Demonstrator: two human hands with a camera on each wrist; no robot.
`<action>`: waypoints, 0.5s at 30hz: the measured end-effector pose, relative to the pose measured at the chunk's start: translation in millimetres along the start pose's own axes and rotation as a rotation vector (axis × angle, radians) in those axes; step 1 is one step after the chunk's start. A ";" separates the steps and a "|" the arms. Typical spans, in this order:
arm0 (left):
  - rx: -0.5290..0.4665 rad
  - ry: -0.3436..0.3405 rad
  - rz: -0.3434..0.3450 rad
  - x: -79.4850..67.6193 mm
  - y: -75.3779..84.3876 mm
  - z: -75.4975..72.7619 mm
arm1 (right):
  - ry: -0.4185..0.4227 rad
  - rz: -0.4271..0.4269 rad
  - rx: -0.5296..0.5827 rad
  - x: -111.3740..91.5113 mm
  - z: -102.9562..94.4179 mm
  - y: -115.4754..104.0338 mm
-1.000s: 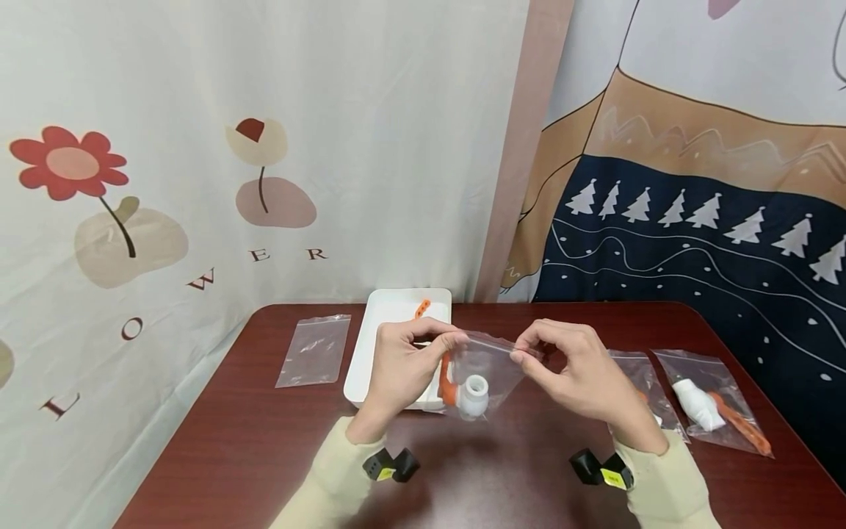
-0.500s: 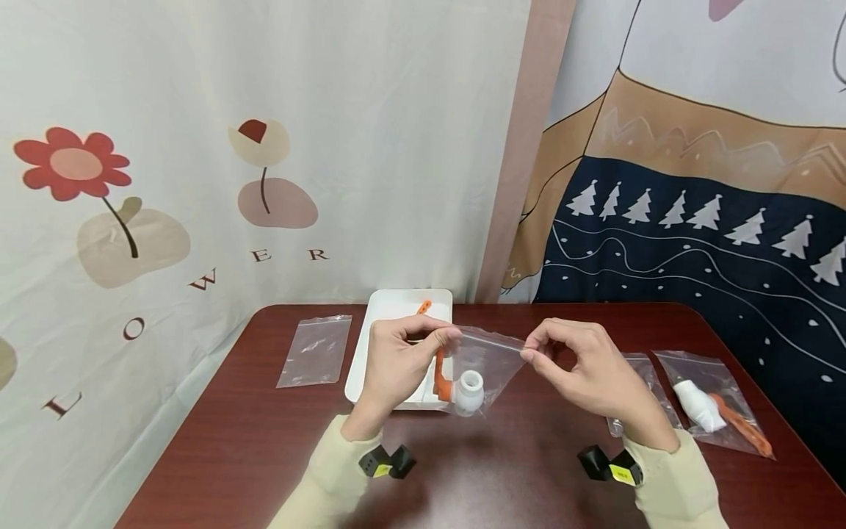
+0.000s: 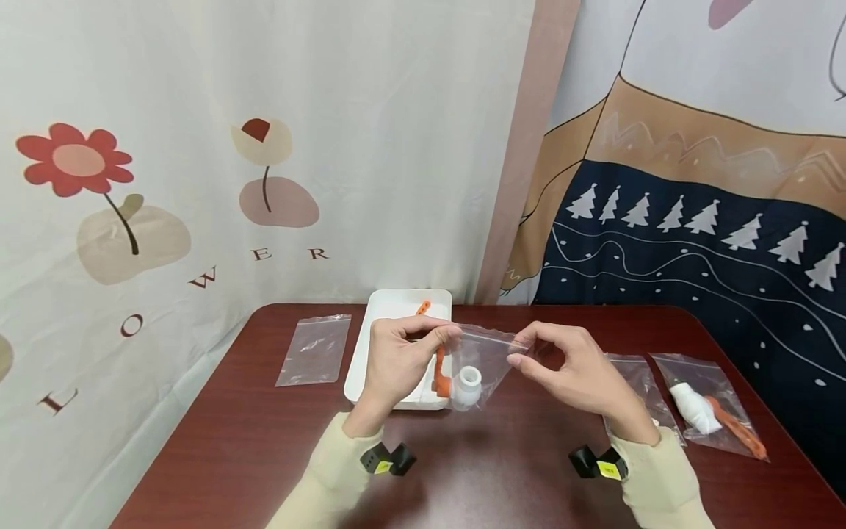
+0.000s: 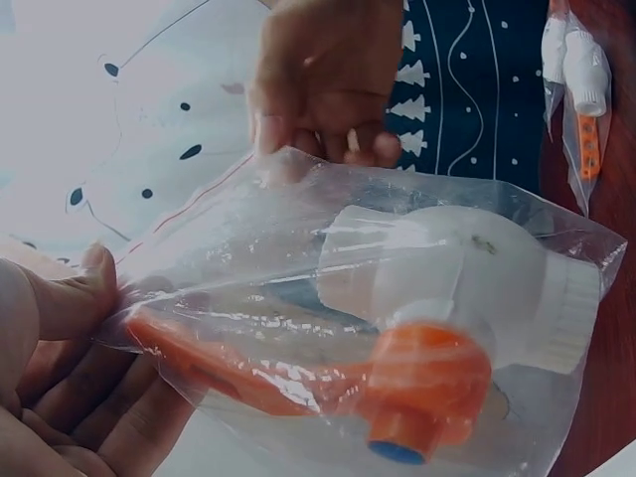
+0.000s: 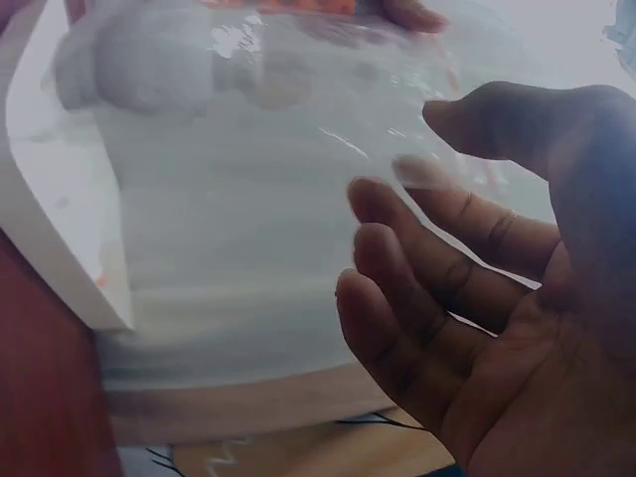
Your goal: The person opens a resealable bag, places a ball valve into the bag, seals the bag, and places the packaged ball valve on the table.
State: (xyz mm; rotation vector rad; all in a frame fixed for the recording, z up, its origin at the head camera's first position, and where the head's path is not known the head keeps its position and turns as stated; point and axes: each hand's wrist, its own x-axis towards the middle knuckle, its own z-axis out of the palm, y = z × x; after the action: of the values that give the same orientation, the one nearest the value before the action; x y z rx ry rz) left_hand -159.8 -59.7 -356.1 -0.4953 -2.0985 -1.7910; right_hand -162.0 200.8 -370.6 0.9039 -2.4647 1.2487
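Both forearms are covered by long sleeves of a pale cream-yellow, soft-looking fabric. The left sleeve [image 3: 330, 477] and the right sleeve [image 3: 661, 481] each end in a snug cuff at the wrist. The left hand [image 3: 396, 360] and the right hand [image 3: 575, 367] are bare; no gloves, rings or watch show in the head view. A small black device is mounted at the underside of each wrist: the left wrist unit [image 3: 388, 460] and the right wrist unit [image 3: 598, 464]. Each unit has an angular black housing and carries a small yellow label; the print on the labels is too small to read. Fingernails are short and unpainted.
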 end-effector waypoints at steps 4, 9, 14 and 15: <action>-0.024 -0.014 0.011 -0.2 -0.5 1.3 | -0.088 0.027 0.051 1.6 11.4 6.8; -0.035 -0.018 0.007 -0.2 -0.7 1.8 | -0.160 0.014 0.114 3.9 23.2 10.4; -0.040 -0.019 -0.004 -0.4 -0.2 1.2 | -0.130 0.003 0.143 5.1 27.8 8.9; -0.047 -0.023 -0.008 -0.3 -0.1 1.1 | -0.119 0.006 0.141 5.1 27.9 8.4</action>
State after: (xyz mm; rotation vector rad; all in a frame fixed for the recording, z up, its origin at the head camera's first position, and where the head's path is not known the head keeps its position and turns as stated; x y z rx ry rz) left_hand -159.6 -58.7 -356.5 -0.5236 -2.0805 -1.8511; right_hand -169.3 180.4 -390.7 1.0346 -2.4963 1.4246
